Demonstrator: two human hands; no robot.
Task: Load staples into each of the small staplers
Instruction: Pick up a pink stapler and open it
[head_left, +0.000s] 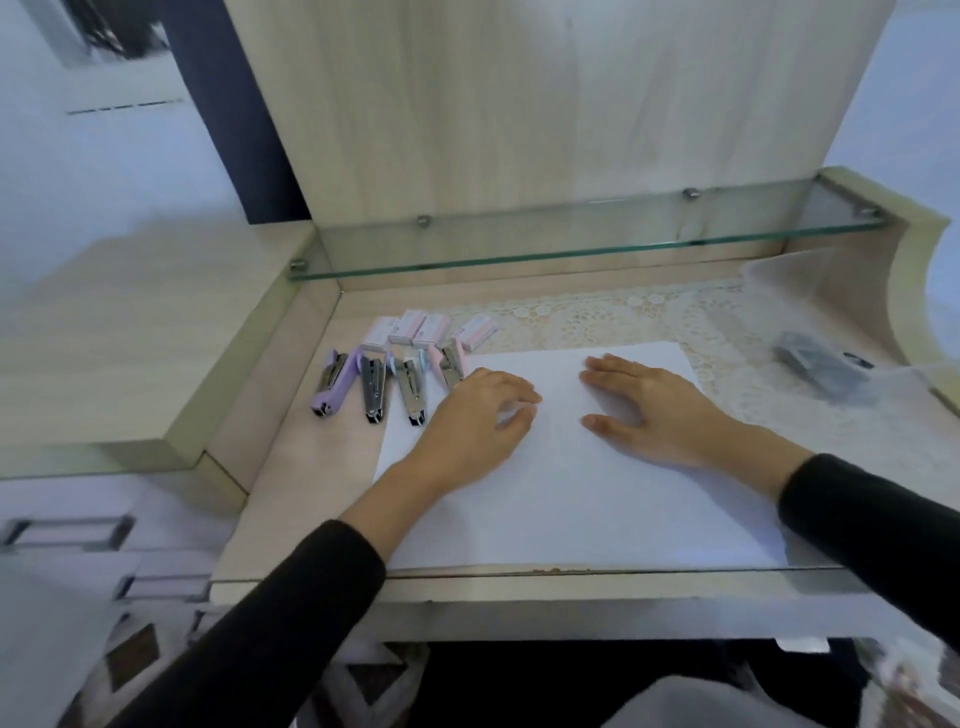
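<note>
Head-camera view down onto a pale wooden desk (291, 462) with a white sheet of paper (571, 499) laid in the middle. Both hands palm down on the sheet, holding nothing: left hand (475, 421) with fingers loosely bent and slightly apart, right hand (649, 402) flat with fingers straight and spread. Dark long sleeves on both arms.

Just left of the sheet, a row of four small staplers, side by side with metal parts facing up: purple stapler (332, 382) farthest left, then a grey-looking stapler (373, 389), a pale blue stapler (410, 387), and a pink stapler (451, 366) at the sheet's far left corner, near end hidden behind the left hand. Directly behind the row, four small pink-and-white staple boxes (408, 327), seemingly closed. No way of telling loaded staplers from unloaded.

Further back, a glass shelf (571, 244) above a lace mat (623, 322). At far right, a grey object in clear plastic (821, 366), too blurred to name.

Loading apparently not yet begun. Likely risks from here, as a judgement:

- **Crowding:** staplers packed close together, with a chance of knocking a neighbour out of line when reaching for one.
- **Left hand:** very near the pink stapler, with a chance of shoving it aside in a careless sweep.
- **Staple strips:** probably brittle, prone to snapping or scattering through tipping a box out too fast, and hard to find again on the lace mat.
- **Similar staplers:** easy to skip or load twice without a fixed order.
</note>
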